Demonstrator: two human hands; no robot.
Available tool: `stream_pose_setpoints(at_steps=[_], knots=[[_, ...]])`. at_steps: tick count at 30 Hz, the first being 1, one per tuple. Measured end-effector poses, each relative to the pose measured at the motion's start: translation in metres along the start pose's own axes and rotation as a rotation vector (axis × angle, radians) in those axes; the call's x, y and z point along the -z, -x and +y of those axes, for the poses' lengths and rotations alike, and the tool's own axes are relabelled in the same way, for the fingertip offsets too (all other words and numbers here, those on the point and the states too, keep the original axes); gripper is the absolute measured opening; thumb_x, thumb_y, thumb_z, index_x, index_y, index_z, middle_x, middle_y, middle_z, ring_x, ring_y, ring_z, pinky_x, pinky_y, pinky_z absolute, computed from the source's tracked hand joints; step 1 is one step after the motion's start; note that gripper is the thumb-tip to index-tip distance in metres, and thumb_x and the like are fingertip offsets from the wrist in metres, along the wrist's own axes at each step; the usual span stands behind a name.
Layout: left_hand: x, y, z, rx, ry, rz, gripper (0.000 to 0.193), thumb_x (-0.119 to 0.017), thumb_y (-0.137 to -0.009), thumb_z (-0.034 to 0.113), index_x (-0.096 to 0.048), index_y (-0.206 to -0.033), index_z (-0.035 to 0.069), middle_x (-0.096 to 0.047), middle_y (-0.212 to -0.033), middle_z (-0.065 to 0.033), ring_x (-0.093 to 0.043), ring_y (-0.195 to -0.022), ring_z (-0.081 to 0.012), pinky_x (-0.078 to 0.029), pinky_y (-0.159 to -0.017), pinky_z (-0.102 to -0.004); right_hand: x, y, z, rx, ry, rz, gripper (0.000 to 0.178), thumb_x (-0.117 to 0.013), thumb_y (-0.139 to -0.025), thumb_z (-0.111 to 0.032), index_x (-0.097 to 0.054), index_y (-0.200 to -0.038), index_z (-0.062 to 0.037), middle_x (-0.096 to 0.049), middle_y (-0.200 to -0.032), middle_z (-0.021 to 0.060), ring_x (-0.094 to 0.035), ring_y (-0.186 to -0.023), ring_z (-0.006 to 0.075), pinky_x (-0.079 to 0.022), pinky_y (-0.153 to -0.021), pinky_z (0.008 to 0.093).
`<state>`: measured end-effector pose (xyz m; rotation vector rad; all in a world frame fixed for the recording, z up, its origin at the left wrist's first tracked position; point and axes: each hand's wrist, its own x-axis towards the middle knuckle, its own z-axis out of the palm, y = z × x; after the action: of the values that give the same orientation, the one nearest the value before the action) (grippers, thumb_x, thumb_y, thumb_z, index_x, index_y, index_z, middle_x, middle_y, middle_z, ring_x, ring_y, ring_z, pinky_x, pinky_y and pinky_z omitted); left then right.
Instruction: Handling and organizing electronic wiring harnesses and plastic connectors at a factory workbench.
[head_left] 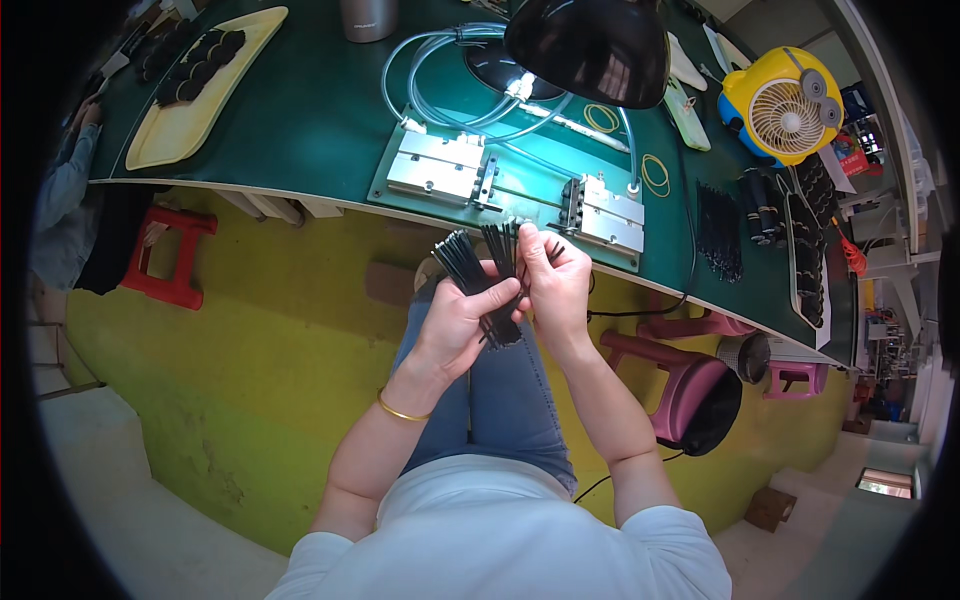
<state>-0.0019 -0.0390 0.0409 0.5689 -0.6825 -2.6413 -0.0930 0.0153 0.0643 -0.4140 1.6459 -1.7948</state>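
A bundle of thin black rods or wires [461, 262] is gripped in my left hand [456, 322], its ends fanned out past the fingers. My right hand [556, 280] meets it, thumb and forefinger pinched around a few of the black strands at the bundle's right side. Both hands are above my lap, just in front of the table edge. Beyond them lies a metal fixture with two silver clamp blocks, the left block [436, 168] and the right block [606, 214], fed by clear blue air tubes [424, 80].
A black lamp [590, 50] hangs over the fixture. Yellow tray [200, 110] with black bundles is far left; a grey cup [368, 18] stands behind. On the right are a yellow fan [790, 112], loose black strands [719, 232] and another loaded tray. Pink stool [690, 388] sits right; a person sits left.
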Motion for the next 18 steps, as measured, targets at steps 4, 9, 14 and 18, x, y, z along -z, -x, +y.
stream_pose_setpoints(at_steps=[4, 9, 14, 18], knots=[[0.0068, 0.0002, -0.0013, 0.009, 0.022, -0.020, 0.011, -0.053, -0.078, 0.001, -0.052, -0.089, -0.001, -0.055, -0.077, -0.0063, -0.055, -0.064, -0.0131, -0.046, -0.055, -0.0227, -0.0044, 0.0042, -0.0045, 0.050, 0.066, -0.026, 0.023, -0.052, -0.083, -0.020, -0.058, -0.072, -0.0007, -0.048, -0.048, -0.0008, -0.040, -0.033, 0.0018, -0.031, -0.028, 0.0164], [0.0083, -0.0003, -0.0048, 0.019, 0.074, -0.010, 0.012, -0.054, -0.077, 0.001, -0.054, -0.089, -0.001, -0.056, -0.078, -0.0063, -0.055, -0.064, -0.0129, -0.046, -0.056, -0.0226, -0.0036, 0.0049, -0.0033, 0.035, 0.083, 0.009, 0.022, -0.052, -0.083, -0.019, -0.058, -0.073, -0.0004, -0.050, -0.049, 0.0001, -0.041, -0.034, 0.0019, -0.032, -0.029, 0.0166], [0.0074, -0.0017, -0.0070, 0.020, 0.071, 0.016, 0.012, -0.054, -0.077, 0.002, -0.054, -0.089, -0.001, -0.056, -0.078, -0.0062, -0.055, -0.064, -0.0129, -0.046, -0.056, -0.0228, -0.0017, 0.0021, 0.0008, 0.014, 0.081, 0.052, 0.022, -0.052, -0.083, -0.018, -0.058, -0.072, -0.0002, -0.050, -0.049, -0.0003, -0.040, -0.034, 0.0018, -0.032, -0.029, 0.0166], [0.0077, -0.0030, -0.0053, 0.026, 0.061, 0.013, 0.012, -0.054, -0.077, 0.002, -0.054, -0.090, -0.001, -0.056, -0.079, -0.0062, -0.055, -0.065, -0.0128, -0.046, -0.057, -0.0229, -0.0017, -0.0012, 0.0031, 0.008, 0.069, 0.059, 0.021, -0.052, -0.082, -0.018, -0.058, -0.071, 0.0000, -0.050, -0.048, -0.0004, -0.039, -0.034, 0.0015, -0.032, -0.029, 0.0163]])
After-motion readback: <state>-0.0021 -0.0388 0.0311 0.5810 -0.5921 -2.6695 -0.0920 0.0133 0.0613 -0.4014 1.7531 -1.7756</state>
